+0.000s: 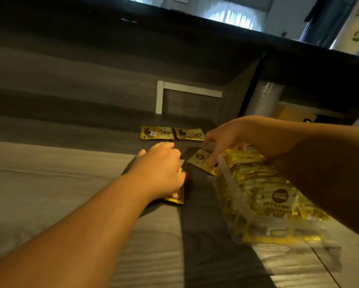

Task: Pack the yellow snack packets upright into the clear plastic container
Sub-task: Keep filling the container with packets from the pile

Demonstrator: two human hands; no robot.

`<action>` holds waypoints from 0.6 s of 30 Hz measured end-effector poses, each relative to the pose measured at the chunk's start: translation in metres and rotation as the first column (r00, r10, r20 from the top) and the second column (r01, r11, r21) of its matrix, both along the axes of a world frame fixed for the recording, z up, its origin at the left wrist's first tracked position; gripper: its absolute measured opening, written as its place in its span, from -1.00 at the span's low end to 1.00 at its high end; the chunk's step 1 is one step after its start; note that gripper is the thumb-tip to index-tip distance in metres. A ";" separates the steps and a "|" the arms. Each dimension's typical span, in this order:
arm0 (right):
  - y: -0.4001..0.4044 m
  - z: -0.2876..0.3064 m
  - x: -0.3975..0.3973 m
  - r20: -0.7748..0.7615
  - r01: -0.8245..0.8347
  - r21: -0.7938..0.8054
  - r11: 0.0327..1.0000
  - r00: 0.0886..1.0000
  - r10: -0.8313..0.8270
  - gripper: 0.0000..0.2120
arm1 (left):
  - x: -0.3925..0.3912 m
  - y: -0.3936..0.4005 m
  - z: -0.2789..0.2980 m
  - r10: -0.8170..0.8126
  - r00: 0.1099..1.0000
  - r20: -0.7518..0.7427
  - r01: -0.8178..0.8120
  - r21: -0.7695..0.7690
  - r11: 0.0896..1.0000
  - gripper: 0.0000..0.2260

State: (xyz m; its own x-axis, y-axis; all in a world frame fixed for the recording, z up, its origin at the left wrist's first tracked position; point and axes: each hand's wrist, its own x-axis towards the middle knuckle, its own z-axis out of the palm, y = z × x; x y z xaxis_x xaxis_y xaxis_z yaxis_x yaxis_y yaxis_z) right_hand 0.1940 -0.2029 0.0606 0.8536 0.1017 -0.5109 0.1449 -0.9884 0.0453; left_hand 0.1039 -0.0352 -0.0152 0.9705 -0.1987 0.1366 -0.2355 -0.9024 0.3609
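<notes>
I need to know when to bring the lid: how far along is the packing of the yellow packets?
Mostly done: the clear container already holds a dense row of upright packets. In hand: the left hand covers one packet, the right hand touches another beside the container. Left: two packets lying flat farther back.

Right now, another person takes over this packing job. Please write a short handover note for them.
Left hand covers a packet on the table; its grip is hidden.
Right hand presses fingertips on another packet beside the clear container.
Done: the container already holds many packets standing upright.
Left: those two packets, plus two flat packets farther back on the table.
</notes>
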 end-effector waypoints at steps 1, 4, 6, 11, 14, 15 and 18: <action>0.003 -0.001 0.001 0.004 -0.011 -0.027 1.000 1.000 0.011 -0.26 | 0.000 0.001 -0.002 0.004 1.000 -0.028 -0.004 -0.010 1.000 -0.85; 0.011 -0.004 0.006 0.010 -0.076 -0.098 0.992 0.997 0.078 -0.10 | -0.002 0.003 -0.004 -0.007 0.999 -0.044 0.006 -0.019 1.000 -0.59; 0.013 -0.008 0.012 0.003 -0.087 -0.095 0.992 0.996 0.088 -0.03 | -0.003 0.004 -0.003 -0.003 1.000 0.009 0.003 0.017 1.000 -0.57; 0.012 -0.011 0.014 0.078 -0.183 0.000 0.983 0.980 0.182 -0.29 | -0.005 0.005 -0.003 0.039 0.997 0.064 -0.044 0.068 0.997 -0.68; 0.011 -0.004 0.008 0.194 -0.266 0.077 0.961 0.949 0.247 -0.57 | -0.006 0.006 0.000 0.054 0.993 0.101 -0.058 0.030 0.998 -0.84; 0.011 0.000 0.006 0.257 -0.275 0.117 0.954 0.937 0.238 -0.64 | -0.005 0.006 0.001 0.070 0.990 0.121 -0.069 -0.008 0.998 -0.87; 0.008 0.010 -0.004 0.467 -0.302 0.213 0.929 0.867 0.175 -0.78 | -0.007 0.006 0.002 0.125 0.982 0.141 -0.102 -0.162 0.982 -0.83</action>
State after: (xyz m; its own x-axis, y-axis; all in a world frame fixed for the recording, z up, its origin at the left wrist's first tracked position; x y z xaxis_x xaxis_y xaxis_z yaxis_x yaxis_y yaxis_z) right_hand 0.1899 -0.1950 0.0705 0.9119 0.4101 -0.0180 0.4062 -0.9078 -0.1040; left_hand 0.0969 -0.0291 -0.0132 0.9515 -0.0538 0.3028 -0.1969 -0.8630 0.4653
